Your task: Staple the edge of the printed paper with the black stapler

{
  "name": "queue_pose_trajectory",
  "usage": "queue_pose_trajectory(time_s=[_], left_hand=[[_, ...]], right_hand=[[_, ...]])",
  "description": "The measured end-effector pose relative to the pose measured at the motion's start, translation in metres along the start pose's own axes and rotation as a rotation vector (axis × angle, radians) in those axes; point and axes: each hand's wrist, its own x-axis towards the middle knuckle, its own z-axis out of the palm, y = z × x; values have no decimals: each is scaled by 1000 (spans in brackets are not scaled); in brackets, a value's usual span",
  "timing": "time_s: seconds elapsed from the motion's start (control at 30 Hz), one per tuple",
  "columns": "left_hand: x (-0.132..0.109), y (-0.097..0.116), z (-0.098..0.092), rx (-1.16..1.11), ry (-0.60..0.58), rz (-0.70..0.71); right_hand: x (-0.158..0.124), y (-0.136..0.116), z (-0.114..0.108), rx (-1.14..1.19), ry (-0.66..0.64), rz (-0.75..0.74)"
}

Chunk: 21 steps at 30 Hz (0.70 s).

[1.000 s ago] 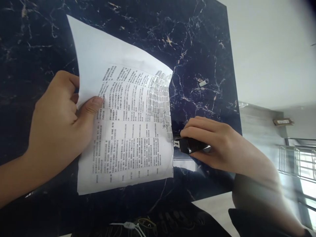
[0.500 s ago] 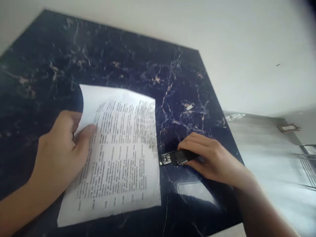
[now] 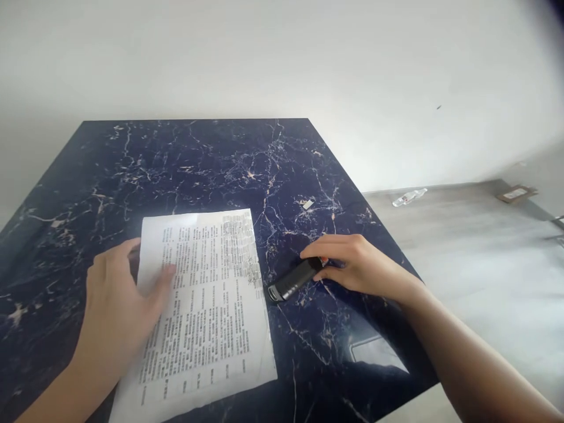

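A printed paper sheet (image 3: 207, 305) lies on the dark marbled table, its top edge nearly flat. My left hand (image 3: 118, 311) is at its left edge, thumb over the print and fingertips hidden around or beneath the edge. Just off the right edge of the paper is a black stapler (image 3: 295, 280), its front end towards the sheet and angled down to the left. My right hand (image 3: 352, 261) grips the rear of the stapler between thumb and fingers. A bit of orange shows by those fingers.
The blue-black table (image 3: 211, 158) stands against a pale wall. A small whitish piece (image 3: 308, 204) lies on it beyond the stapler. On the grey floor to the right are a clear plastic item (image 3: 409, 197) and a brown box (image 3: 516, 194).
My view has levelled and tilted up. The stapler has turned, showing its top, and my right hand holds it further back. The paper's raised top edge has come down flatter.
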Motion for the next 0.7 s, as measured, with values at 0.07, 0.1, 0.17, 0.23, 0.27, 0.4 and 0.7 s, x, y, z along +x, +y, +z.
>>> queue_pose_trajectory(time_s=[0.07, 0.1, 0.17, 0.23, 0.27, 0.4, 0.7], left_hand=[[-7, 7, -3, 43, 78, 51], [-10, 10, -4, 52, 107, 82], [-14, 15, -4, 61, 124, 123], [-14, 17, -3, 82, 88, 102], [-14, 16, -1, 93, 47, 73], [-11, 12, 4, 123, -97, 16], [-20, 1, 4, 119, -16, 483]], right_hand=[[2, -2, 11, 24, 66, -20], [3, -5, 17, 26, 94, -43], [3, -13, 29, 15, 141, -117], [2, -22, 38, -16, 140, -219], [0, -25, 41, -33, 123, -271], [-2, -27, 44, 20, 82, -352], [7, -6, 30, 145, 199, -28]])
